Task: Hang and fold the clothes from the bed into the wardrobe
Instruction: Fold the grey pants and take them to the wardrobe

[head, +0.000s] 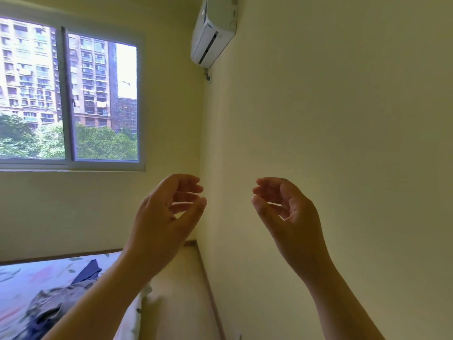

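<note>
Body in view: two hands and two forearms of one person.

Left hand [161, 217]: bare. Fingers slender. Thumb long and smooth-sided with a rounded tip. Faint knuckle creases on the back.

Left forearm [98, 298]: uncovered along all its visible length, down to the lower picture edge. Slim, widening gradually from a narrow wrist.

Right hand [291, 214]: bare. Fingers slender. Low knuckle bumps and a slight ridge run across the back, and the thumb tip is rounded.

Right forearm [343, 303]: uncovered likewise to the lower edge, with the same narrow wrist and gradual widening.

Nails are too blurred to describe. Both limbs lie in soft, even shade, and their edges are slightly smeared.
</note>
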Action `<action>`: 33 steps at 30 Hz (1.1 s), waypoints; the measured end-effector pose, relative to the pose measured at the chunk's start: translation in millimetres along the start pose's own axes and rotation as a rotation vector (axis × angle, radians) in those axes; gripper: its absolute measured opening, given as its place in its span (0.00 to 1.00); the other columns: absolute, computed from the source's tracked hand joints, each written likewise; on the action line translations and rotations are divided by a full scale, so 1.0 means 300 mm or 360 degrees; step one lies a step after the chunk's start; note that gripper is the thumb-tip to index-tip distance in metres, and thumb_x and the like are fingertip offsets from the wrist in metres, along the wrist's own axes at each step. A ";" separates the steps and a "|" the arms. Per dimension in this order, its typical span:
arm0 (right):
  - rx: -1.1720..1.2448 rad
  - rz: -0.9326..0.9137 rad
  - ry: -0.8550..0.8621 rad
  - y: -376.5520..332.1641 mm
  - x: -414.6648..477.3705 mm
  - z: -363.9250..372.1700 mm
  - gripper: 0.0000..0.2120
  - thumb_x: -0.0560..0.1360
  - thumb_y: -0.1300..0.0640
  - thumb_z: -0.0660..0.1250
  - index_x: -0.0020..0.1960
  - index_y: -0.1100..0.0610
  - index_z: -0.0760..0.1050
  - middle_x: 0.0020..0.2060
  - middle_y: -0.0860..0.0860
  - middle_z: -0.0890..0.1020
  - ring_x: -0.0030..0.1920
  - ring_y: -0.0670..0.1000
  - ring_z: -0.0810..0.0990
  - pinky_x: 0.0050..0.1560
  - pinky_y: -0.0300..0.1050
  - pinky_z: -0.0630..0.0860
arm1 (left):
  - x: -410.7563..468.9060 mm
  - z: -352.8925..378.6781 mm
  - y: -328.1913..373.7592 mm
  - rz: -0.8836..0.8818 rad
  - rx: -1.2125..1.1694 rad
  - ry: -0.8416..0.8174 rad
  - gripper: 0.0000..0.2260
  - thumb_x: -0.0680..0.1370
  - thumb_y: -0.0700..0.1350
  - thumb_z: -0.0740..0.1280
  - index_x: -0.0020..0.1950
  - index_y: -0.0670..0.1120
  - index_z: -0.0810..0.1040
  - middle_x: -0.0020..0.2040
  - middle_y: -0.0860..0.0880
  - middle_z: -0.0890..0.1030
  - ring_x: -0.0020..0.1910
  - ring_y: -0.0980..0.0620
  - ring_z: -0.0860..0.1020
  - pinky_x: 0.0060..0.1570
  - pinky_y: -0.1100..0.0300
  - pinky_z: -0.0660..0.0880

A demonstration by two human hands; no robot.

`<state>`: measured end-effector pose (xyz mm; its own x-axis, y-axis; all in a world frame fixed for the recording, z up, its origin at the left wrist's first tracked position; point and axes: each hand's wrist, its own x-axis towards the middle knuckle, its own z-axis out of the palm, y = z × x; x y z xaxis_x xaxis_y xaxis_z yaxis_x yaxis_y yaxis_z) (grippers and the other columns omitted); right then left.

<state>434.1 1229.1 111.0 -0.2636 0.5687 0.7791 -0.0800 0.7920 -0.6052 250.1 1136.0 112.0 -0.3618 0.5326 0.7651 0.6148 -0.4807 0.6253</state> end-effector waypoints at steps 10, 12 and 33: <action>0.0093 -0.0012 -0.0106 0.269 0.155 0.072 0.09 0.76 0.56 0.69 0.57 0.52 0.78 0.47 0.43 0.83 0.50 0.43 0.82 0.49 0.32 0.77 | 0.105 0.104 -0.191 -0.0070 0.0139 0.0063 0.11 0.74 0.38 0.71 0.54 0.49 0.79 0.47 0.54 0.84 0.45 0.61 0.82 0.42 0.75 0.74; 0.0108 -0.0024 -0.0132 0.329 0.199 0.121 0.09 0.76 0.57 0.69 0.57 0.52 0.78 0.47 0.43 0.83 0.50 0.44 0.83 0.49 0.32 0.77 | 0.133 0.095 -0.258 -0.0076 0.0171 0.0078 0.11 0.74 0.39 0.71 0.55 0.48 0.78 0.47 0.54 0.84 0.45 0.61 0.81 0.43 0.74 0.75; 0.0555 -0.0008 -0.0736 0.916 0.639 0.950 0.10 0.76 0.56 0.70 0.57 0.53 0.78 0.48 0.43 0.84 0.49 0.41 0.83 0.48 0.32 0.78 | 0.443 -0.190 -0.934 -0.0441 0.0833 0.0554 0.12 0.74 0.48 0.68 0.56 0.50 0.76 0.49 0.60 0.81 0.48 0.71 0.78 0.40 0.79 0.72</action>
<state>87.5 1492.6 47.4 -0.6487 0.3469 0.6774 -0.3737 0.6301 -0.6807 -10.2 1301.9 47.1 -0.7049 0.2902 0.6473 0.6931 0.0874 0.7156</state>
